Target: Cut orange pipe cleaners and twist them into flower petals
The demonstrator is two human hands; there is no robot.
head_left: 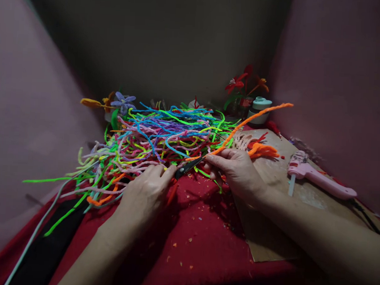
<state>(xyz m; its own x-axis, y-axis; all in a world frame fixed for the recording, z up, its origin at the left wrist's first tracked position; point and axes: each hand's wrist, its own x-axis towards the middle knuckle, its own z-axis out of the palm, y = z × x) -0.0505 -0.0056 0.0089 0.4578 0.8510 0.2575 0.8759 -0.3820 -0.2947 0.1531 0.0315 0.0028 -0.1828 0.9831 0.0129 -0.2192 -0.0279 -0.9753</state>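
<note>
My left hand is closed around small black scissors, which angle up to the right. Their handles are mostly hidden in my fingers. Between the thumb and fingers of my right hand is an orange pipe cleaner. Its long end slants up to the right, and its short end lies beside the tips of the scissors. Just behind both hands spreads a tangled heap of pipe cleaners in blue, green, pink, purple and yellow.
At right, a pink glue gun rests on a brown board, near a folded orange bundle. Fuzzy flowers and a lidded jar stand behind. Orange scraps dot the red cloth. A pale cable runs along the left.
</note>
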